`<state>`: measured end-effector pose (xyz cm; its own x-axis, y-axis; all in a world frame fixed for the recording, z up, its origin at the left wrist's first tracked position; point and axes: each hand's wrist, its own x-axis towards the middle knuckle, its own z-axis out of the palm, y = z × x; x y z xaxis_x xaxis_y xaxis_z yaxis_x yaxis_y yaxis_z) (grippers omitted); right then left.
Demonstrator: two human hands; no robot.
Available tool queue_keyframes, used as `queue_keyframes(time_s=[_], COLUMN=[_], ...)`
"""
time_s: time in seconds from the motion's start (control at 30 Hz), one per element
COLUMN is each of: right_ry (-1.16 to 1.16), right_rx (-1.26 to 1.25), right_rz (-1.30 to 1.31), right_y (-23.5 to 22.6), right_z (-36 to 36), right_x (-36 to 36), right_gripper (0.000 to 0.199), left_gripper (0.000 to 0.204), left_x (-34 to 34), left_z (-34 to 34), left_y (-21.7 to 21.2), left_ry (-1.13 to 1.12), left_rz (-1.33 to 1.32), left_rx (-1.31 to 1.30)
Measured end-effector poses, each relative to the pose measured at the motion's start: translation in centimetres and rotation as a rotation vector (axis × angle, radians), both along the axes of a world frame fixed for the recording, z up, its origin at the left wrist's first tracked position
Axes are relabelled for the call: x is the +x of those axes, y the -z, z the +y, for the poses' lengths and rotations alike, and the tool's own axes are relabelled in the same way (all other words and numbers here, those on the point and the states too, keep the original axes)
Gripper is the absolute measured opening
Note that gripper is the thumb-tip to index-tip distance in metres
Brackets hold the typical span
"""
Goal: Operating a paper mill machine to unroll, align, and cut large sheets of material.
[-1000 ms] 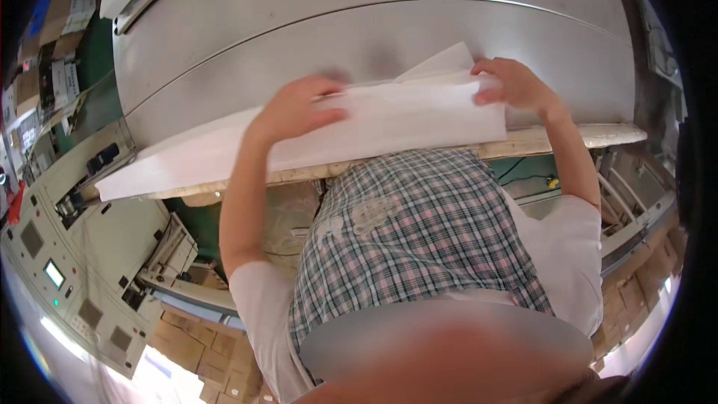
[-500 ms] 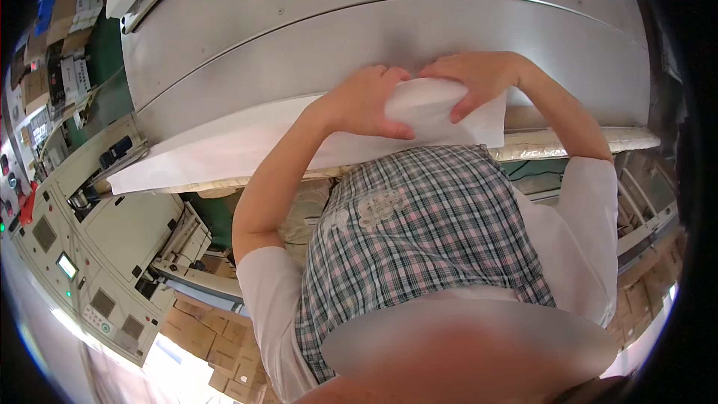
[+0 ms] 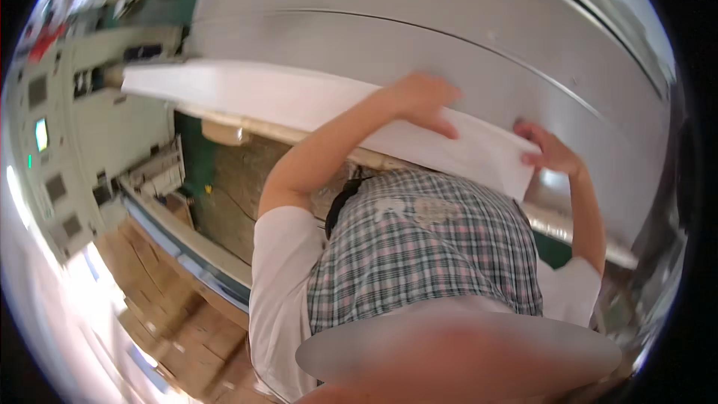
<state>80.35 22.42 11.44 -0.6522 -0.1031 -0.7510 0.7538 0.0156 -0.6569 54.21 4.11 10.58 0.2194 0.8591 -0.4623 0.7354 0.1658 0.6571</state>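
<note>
A long white sheet [image 3: 299, 97], cloth or paper I cannot tell, lies along the near edge of a grey metal table [image 3: 419, 45]. It runs from the machine at the left to just beyond my apron at the right. My left hand [image 3: 422, 101] is over the sheet's far edge, thumb and fingers apart, with slight motion blur. At the sheet's right end is my right hand [image 3: 553, 151], its fingers spread and the thumb by the sheet's corner. Neither hand visibly grips the sheet; whether the fingertips touch it is unclear.
A pale machine cabinet [image 3: 120, 135] with a small lit screen [image 3: 41, 135] stands at the left. Cardboard boxes [image 3: 187, 337] are stacked at the lower left. A padded edge [image 3: 262, 129] runs along the table's near side, close to my checked apron [image 3: 419, 254].
The view has turned, and the table now slants down to the right. My hands have moved apart, the right one farther right. The raised part of the sheet between them now lies flatter.
</note>
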Motion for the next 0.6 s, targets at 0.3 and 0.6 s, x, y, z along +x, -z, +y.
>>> queue_keyframes(time_s=[0.3,0.6], right_ry=[0.026,-0.03], right_rx=[0.065,0.203], right_rz=[0.101,0.141], right_y=[-1.1,-9.9], right_z=[-2.6,-6.0], right_x=[-1.9,-6.9], right_gripper=[0.048,0.045], left_gripper=[0.049,0.033], left_x=[-1.8,0.3], left_z=[-11.6,-14.2], left_y=[-4.5,-10.2], left_ry=[-0.699,-0.936], left_rz=[0.538,0.547], left_rx=[0.697,0.957])
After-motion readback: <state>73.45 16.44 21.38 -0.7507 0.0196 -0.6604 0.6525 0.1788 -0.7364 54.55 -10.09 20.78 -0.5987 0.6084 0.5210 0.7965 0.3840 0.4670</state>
